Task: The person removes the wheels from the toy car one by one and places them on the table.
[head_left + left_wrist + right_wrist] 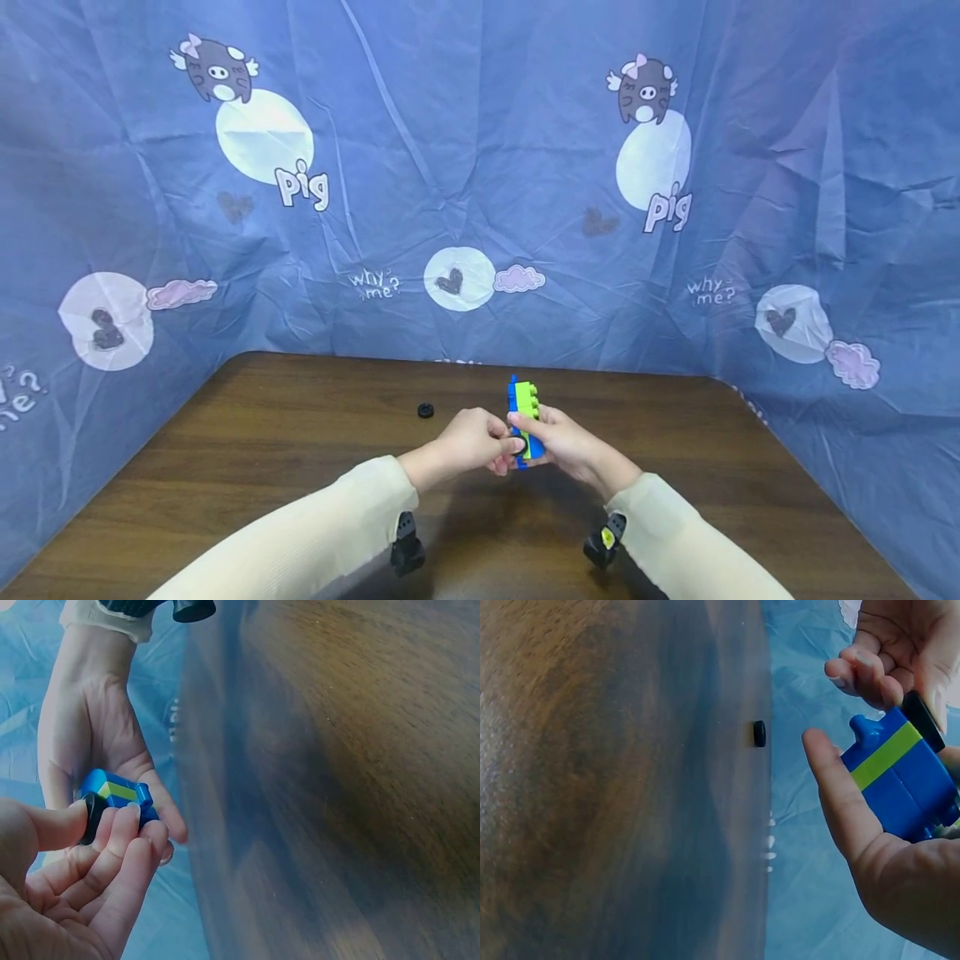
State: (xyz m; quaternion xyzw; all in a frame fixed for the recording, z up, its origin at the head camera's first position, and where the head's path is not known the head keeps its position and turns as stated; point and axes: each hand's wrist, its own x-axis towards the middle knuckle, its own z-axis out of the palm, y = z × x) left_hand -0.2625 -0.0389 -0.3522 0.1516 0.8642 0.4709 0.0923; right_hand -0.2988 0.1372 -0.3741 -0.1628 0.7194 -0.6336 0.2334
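A toy made of blue and lime-green building blocks (522, 398) is held up over the table, with green studs facing right in the head view. My right hand (573, 446) grips it, thumb across the near face. On the toy's side, my left hand (468, 443) pinches a black wheel (924, 721) with the thumb. In the left wrist view, this wheel (92, 818) touches the end of the blue and green toy (118, 789). Whether it sits on an axle is hidden. A second black wheel (425, 410) lies on the table, left of and beyond the hands.
The brown wooden table (300, 433) carries the loose wheel near its far edge. A blue printed cloth (465, 208) hangs behind it and at both sides. Black wrist cameras (407, 546) are strapped at the light sleeves.
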